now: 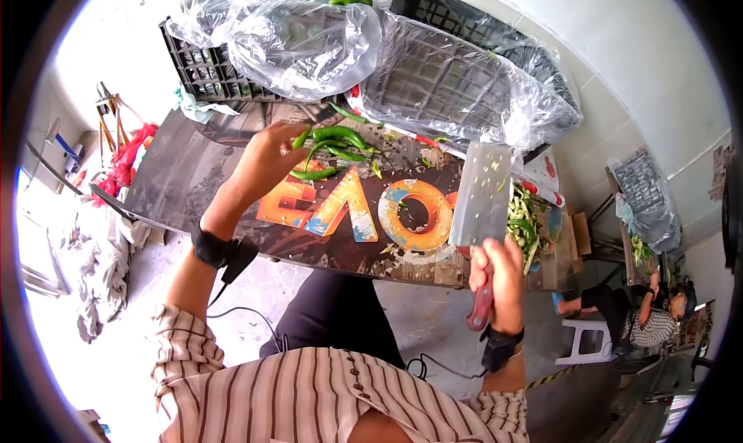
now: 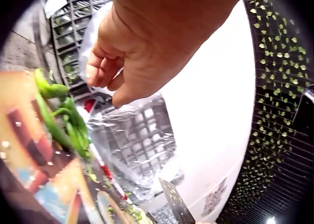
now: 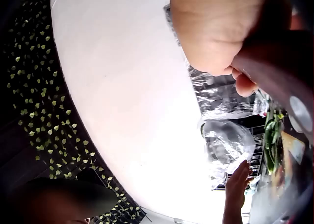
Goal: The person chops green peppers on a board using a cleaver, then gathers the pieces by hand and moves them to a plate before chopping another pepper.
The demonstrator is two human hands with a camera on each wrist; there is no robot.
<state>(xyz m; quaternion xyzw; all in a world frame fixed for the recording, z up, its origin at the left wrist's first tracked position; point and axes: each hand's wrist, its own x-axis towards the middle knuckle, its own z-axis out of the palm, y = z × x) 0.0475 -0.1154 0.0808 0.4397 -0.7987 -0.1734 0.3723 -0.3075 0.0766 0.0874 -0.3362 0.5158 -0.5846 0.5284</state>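
My left hand hovers at the left end of a small pile of long green peppers. Its fingers are loosely bent, with nothing visible between them in the left wrist view. My right hand grips the reddish-brown handle of a cleaver. The broad cleaver blade points away from me over the table's right side, with pale green bits stuck to it. Beside the blade lies a heap of chopped green peppers, partly hidden by it.
Behind the peppers stand black plastic crates lined with clear plastic bags. The printed tabletop carries scattered scraps. Another person sits far right near a white stool. Cables hang from both wrist straps.
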